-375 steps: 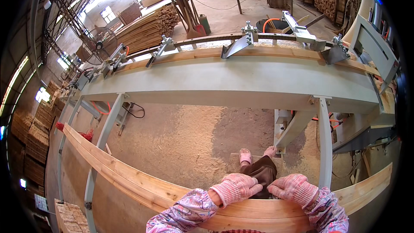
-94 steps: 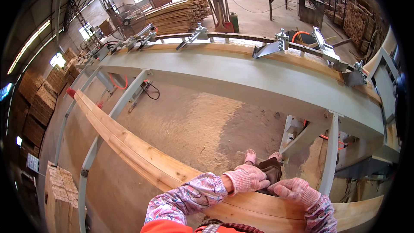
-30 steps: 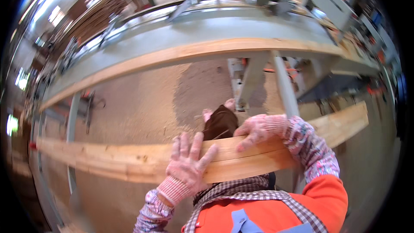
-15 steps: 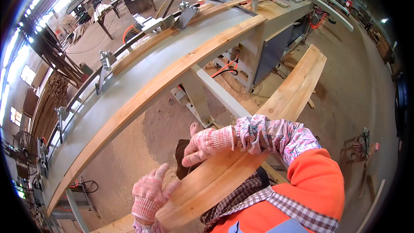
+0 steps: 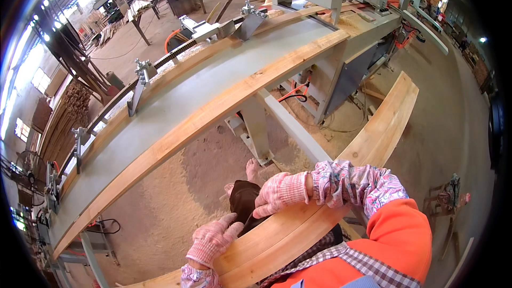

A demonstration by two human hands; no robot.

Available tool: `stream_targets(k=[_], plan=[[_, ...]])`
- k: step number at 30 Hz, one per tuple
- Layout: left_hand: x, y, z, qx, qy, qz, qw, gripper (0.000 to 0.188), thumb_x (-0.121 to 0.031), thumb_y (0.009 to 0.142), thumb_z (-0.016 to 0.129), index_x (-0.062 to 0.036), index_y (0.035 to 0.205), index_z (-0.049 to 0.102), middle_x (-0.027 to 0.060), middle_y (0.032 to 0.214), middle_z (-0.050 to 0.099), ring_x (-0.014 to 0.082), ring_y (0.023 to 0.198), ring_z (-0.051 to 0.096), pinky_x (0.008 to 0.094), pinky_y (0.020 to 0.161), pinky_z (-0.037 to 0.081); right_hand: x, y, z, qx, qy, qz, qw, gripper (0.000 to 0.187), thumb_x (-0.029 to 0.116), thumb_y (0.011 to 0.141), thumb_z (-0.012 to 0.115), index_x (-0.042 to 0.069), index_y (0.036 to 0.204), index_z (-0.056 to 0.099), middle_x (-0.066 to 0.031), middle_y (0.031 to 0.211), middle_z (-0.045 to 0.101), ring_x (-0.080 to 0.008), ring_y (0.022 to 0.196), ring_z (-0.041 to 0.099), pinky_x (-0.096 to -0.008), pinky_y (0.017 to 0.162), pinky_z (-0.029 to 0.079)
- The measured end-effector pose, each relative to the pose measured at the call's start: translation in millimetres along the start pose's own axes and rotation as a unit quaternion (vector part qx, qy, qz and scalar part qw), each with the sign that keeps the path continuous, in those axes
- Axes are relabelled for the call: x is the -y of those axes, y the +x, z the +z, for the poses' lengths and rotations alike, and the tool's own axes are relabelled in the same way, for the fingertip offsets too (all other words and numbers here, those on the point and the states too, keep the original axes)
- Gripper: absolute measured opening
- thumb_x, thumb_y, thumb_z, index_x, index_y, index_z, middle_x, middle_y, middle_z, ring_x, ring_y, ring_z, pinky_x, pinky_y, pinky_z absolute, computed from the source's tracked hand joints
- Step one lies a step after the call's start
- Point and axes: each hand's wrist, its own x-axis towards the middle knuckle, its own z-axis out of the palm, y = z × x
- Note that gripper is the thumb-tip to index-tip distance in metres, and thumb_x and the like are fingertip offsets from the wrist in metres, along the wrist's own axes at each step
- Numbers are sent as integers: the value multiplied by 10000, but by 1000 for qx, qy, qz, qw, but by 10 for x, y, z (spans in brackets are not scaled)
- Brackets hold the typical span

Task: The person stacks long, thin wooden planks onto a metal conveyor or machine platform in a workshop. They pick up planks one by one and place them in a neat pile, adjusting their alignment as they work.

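Long pale wooden boards [image 5: 282,242] lie side by side in front of me, a dark seam between them, running from lower left to upper right. My left hand [image 5: 213,240], in a pink-and-white knitted glove, rests at their far edge with fingers stretched out. Farther along that edge is my right hand [image 5: 281,193], in a matching glove. Its fingers are extended and slightly apart, and its floral-sleeved forearm crosses above the boards. Neither hand is wrapped around anything that I can see. The underside of the boards is hidden.
A long grey machine table [image 5: 186,90] stands ahead, with a wooden strip [image 5: 213,113] along its near edge and metal clamps [image 5: 140,82] at the far side. A grey support bar [image 5: 296,128] reaches toward me. Sawdust covers the floor [image 5: 144,208]. Bare feet [image 5: 252,169] show below.
My left hand has moved right and its spread fingers have come closer together at the boards' edge. My right hand has shifted slightly right and down in view. The whole view has turned a little.
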Motion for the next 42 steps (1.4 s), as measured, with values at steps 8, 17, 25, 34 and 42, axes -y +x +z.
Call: stream_targets(k=[8,17,25,34,42], plan=[[-29,-5,5,-128,-26,107,986,531,-433,937,649,-124,1367,610,154,1229,705,352,1096,681,421,935,532,-27,-23,36,-34,30,-18,999,573,561,1004,471,74,1116,751,-195,1071,735,-371,1079,673,-455,958,509],[-1198,-658,-431,-80,-226,597,766,336,-324,959,623,-7,1006,724,159,1016,744,297,980,727,493,980,537,-32,-41,6,-28,31,-40,998,536,534,1008,494,61,1082,735,-210,1040,716,-396,1035,667,-470,907,514],[-1409,-640,-571,-195,-318,590,716,288,-287,902,702,-13,980,741,143,938,753,299,902,745,513,998,519,-89,-26,2,-18,33,0,999,541,553,1018,482,93,1148,735,-183,1015,734,-372,1032,683,-444,895,523],[-1358,-659,-503,-258,-243,615,705,259,-269,915,704,-16,961,742,131,901,745,290,858,735,509,964,534,-48,-55,-7,-31,22,0,999,536,570,1016,489,114,1142,741,-177,999,733,-365,1002,690,-437,875,526],[-1331,-680,-480,-267,-243,607,708,279,-285,933,682,-12,964,734,135,883,736,292,821,718,513,938,540,6,-46,-32,-12,22,5,1000,544,568,1018,478,111,1147,743,-189,1028,729,-373,1038,681,-457,921,514]])
